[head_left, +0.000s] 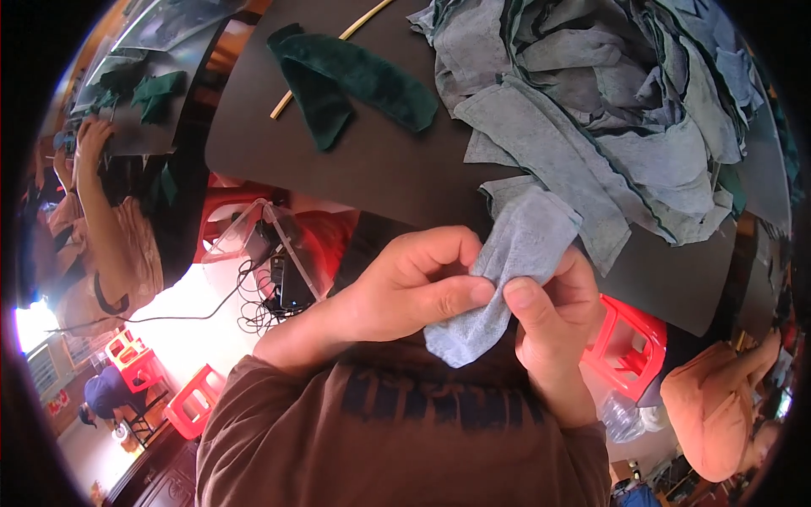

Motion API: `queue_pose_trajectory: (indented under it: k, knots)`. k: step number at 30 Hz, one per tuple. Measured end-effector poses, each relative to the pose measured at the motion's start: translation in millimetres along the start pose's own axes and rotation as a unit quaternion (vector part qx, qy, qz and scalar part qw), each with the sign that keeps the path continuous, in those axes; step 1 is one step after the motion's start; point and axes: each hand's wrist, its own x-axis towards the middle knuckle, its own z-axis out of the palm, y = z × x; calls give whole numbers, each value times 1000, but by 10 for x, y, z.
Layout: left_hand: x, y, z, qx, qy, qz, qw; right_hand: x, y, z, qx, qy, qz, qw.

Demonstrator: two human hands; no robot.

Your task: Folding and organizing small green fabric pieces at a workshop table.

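Dark lettering (443, 404) marks the shirt (380, 465). Both hands (418, 287) (553, 317) pinch a grey cloth (524, 241), its long axis running lower left to upper right.

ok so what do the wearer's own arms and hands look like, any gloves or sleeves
The left hand and right hand are bare: no glove, ring or watch shows. The left sleeve and right sleeve are plain brown, creased, and stop short of the wrists.

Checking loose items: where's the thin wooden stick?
In the head view, upper left of centre: the thin stick lies on the dark table, partly covered by the green cloth.
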Motion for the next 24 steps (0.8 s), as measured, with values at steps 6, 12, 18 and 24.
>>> queue_pose_trajectory:
  k: [6,12,18,24]
  knots:
    - [-12,3,-53,63,43,64,995,-29,6,-20,-40,-16,34,998]
    - [-7,11,3,-7,75,22,997,-39,96,-79,-166,-6,-109,980]
    - [21,46,-7,-82,80,5,993,28,-20,92,-312,-51,-157,936]
    - [-6,114,-13,-78,12,-32,996,-16,-11,20,-216,-5,-70,974]
